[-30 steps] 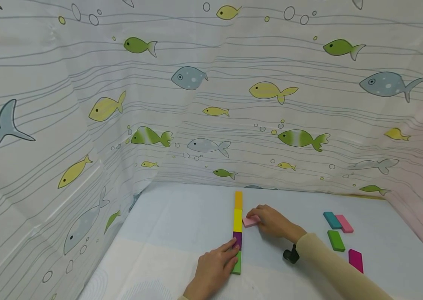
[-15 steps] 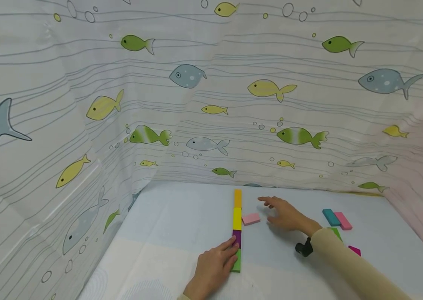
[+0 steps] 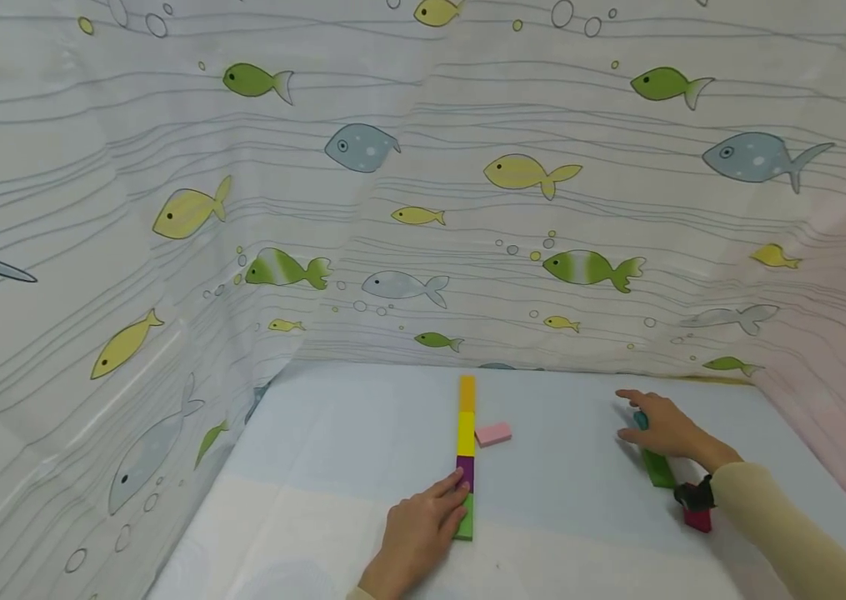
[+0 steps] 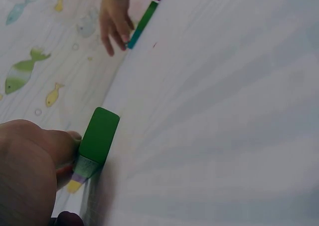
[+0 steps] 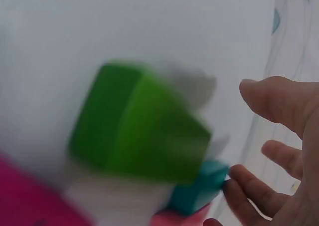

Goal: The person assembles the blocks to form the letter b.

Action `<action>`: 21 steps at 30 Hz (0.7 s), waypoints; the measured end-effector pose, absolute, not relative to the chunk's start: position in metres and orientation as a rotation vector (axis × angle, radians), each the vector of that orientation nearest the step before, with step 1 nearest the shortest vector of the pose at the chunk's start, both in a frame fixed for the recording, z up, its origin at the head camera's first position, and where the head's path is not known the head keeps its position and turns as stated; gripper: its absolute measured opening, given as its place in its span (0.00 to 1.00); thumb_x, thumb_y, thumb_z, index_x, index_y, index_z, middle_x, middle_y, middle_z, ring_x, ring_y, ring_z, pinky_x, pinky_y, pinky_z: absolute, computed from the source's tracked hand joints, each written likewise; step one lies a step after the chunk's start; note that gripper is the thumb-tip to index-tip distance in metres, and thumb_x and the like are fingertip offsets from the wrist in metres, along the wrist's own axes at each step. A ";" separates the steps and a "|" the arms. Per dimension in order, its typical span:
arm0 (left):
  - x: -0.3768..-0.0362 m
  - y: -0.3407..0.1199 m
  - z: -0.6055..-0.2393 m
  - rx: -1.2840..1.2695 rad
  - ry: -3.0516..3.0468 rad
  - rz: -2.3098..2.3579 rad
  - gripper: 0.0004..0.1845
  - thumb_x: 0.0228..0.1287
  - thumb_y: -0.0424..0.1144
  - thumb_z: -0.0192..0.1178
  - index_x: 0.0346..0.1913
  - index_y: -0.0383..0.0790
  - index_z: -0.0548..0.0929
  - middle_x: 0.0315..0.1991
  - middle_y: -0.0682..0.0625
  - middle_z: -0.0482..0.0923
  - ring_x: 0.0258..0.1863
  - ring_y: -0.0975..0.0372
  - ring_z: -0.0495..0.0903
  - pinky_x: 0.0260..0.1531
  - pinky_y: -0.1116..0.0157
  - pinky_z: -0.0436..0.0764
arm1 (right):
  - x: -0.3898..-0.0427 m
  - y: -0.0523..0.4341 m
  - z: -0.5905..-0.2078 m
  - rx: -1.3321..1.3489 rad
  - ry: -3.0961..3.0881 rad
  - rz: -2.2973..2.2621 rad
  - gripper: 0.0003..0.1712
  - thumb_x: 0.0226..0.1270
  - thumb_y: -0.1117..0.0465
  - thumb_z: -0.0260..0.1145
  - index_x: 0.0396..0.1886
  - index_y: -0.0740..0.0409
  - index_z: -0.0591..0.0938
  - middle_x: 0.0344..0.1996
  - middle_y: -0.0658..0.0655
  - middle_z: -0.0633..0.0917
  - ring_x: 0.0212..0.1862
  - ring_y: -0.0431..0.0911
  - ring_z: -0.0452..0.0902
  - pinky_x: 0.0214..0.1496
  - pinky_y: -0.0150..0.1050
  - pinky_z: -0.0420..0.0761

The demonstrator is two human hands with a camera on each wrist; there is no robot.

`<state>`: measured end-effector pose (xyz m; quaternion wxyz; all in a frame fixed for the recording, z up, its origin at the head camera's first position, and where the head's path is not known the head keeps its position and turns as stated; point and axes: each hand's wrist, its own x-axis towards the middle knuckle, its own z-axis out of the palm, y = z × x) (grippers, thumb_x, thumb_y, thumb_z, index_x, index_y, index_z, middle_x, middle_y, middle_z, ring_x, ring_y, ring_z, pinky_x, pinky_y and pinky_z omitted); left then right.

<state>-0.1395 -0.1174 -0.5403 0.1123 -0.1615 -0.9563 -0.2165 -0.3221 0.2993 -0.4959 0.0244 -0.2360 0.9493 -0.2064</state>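
An orange block (image 3: 467,393), a yellow block (image 3: 466,434), a purple block (image 3: 465,463) and a green block (image 3: 465,527) form a straight end-to-end row on the table. My left hand (image 3: 423,532) rests along the row's near end, fingers extended over the purple and green blocks. A pale pink block (image 3: 493,434) lies at an angle against the yellow block's right side. Over at the right, my right hand (image 3: 666,429) hovers with spread fingers by a teal block (image 3: 641,420), partly covering it. Nothing is in its grasp.
Near the right hand lie another green block (image 3: 658,472) and a magenta block (image 3: 697,518). The right wrist view shows a pink block (image 5: 184,218) beside the teal one. A fish-patterned curtain (image 3: 423,250) encloses the white table (image 3: 558,533) at back and sides.
My right hand has let go of the pale pink block, leaving it beside the yellow one, and moved right to the loose blocks. My left hand has stayed on the row.
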 end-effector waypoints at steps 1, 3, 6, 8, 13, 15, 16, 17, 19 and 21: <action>-0.140 -0.118 -0.540 -0.473 -2.811 -0.636 0.20 0.69 0.49 0.60 0.62 0.54 0.81 0.64 0.59 0.76 0.52 0.58 0.84 0.31 0.63 0.82 | -0.321 0.307 -0.499 -0.710 2.945 -0.627 0.41 0.61 0.48 0.72 0.69 0.62 0.69 0.56 0.70 0.78 0.57 0.66 0.72 0.52 0.67 0.74; -0.140 -0.118 -0.539 -0.474 -2.823 -0.640 0.20 0.70 0.49 0.60 0.62 0.55 0.81 0.65 0.59 0.76 0.53 0.58 0.84 0.33 0.62 0.83 | -0.321 0.319 -0.505 -0.673 2.966 -0.615 0.42 0.60 0.46 0.72 0.67 0.63 0.70 0.53 0.70 0.79 0.53 0.63 0.74 0.50 0.64 0.76; -0.140 -0.118 -0.538 -0.467 -2.848 -0.644 0.20 0.70 0.49 0.60 0.63 0.55 0.80 0.65 0.60 0.75 0.54 0.59 0.83 0.36 0.60 0.84 | -0.321 0.333 -0.513 -0.642 2.990 -0.621 0.40 0.60 0.46 0.73 0.64 0.66 0.73 0.47 0.68 0.80 0.46 0.57 0.76 0.45 0.58 0.79; -0.140 -0.117 -0.538 -0.464 -2.853 -0.643 0.20 0.70 0.50 0.60 0.63 0.55 0.80 0.65 0.60 0.75 0.55 0.59 0.83 0.38 0.59 0.84 | -0.321 0.338 -0.518 -0.616 3.000 -0.639 0.38 0.60 0.46 0.73 0.62 0.66 0.74 0.45 0.67 0.81 0.44 0.55 0.76 0.43 0.55 0.80; -0.140 -0.118 -0.540 -0.476 -2.832 -0.640 0.20 0.70 0.49 0.59 0.62 0.55 0.80 0.65 0.60 0.75 0.54 0.58 0.83 0.37 0.60 0.84 | -0.318 0.336 -0.520 -0.589 3.020 -0.680 0.34 0.62 0.49 0.72 0.60 0.65 0.76 0.45 0.66 0.82 0.44 0.56 0.77 0.45 0.58 0.80; -0.140 -0.119 -0.541 -0.481 -2.825 -0.640 0.19 0.70 0.49 0.59 0.62 0.55 0.81 0.65 0.59 0.75 0.53 0.58 0.84 0.36 0.60 0.84 | -0.315 0.334 -0.519 -0.587 3.025 -0.699 0.31 0.62 0.51 0.72 0.59 0.65 0.77 0.44 0.66 0.82 0.45 0.57 0.78 0.46 0.59 0.79; -0.140 -0.119 -0.540 -0.479 -2.827 -0.646 0.19 0.70 0.49 0.59 0.62 0.55 0.81 0.65 0.59 0.75 0.53 0.58 0.84 0.35 0.61 0.84 | -0.314 0.332 -0.518 -0.593 3.023 -0.709 0.30 0.62 0.52 0.72 0.58 0.66 0.77 0.44 0.65 0.83 0.45 0.57 0.78 0.46 0.59 0.79; -0.140 -0.119 -0.540 -0.478 -2.827 -0.651 0.19 0.70 0.49 0.59 0.62 0.55 0.81 0.65 0.59 0.75 0.53 0.57 0.84 0.35 0.61 0.84 | -0.312 0.331 -0.518 -0.595 3.021 -0.715 0.29 0.63 0.53 0.71 0.58 0.66 0.77 0.43 0.65 0.83 0.45 0.57 0.79 0.46 0.59 0.79; -0.140 -0.119 -0.539 -0.479 -2.829 -0.648 0.19 0.70 0.49 0.59 0.62 0.55 0.81 0.65 0.59 0.75 0.52 0.57 0.84 0.35 0.60 0.84 | -0.310 0.328 -0.517 -0.585 3.013 -0.730 0.28 0.62 0.55 0.71 0.57 0.66 0.78 0.43 0.63 0.83 0.44 0.56 0.79 0.46 0.57 0.80; -0.140 -0.119 -0.538 -0.482 -2.830 -0.649 0.19 0.70 0.49 0.60 0.61 0.54 0.81 0.65 0.58 0.75 0.52 0.57 0.84 0.36 0.60 0.84 | -0.308 0.327 -0.516 -0.575 3.004 -0.746 0.27 0.62 0.56 0.72 0.56 0.66 0.78 0.42 0.63 0.84 0.44 0.55 0.80 0.45 0.56 0.81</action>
